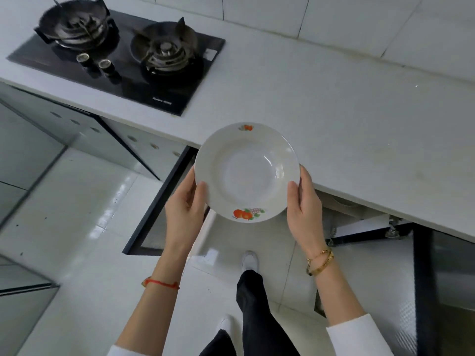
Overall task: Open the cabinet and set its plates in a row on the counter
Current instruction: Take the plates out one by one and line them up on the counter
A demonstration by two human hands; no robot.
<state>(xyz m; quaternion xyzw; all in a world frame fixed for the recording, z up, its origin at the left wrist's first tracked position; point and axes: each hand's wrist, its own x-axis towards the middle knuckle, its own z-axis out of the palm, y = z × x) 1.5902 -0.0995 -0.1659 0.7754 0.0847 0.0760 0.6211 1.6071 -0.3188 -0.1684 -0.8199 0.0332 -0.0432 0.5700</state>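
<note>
A white deep plate (246, 173) with orange fruit prints on its rim is held level in the air, over the front edge of the white counter (334, 111). My left hand (183, 206) grips its left rim and my right hand (304, 209) grips its right rim, thumbs on top. Below the counter the cabinet stands open: its left door (156, 204) and right door (437, 278), both dark-framed, are swung outward. The cabinet's inside is mostly hidden under the counter edge.
A black two-burner gas hob (120, 57) is set in the counter at the far left. White wall tiles (359, 19) back the counter. Glass-fronted cabinet doors (30, 150) run along the left. My feet stand on the glossy tiled floor (84, 227).
</note>
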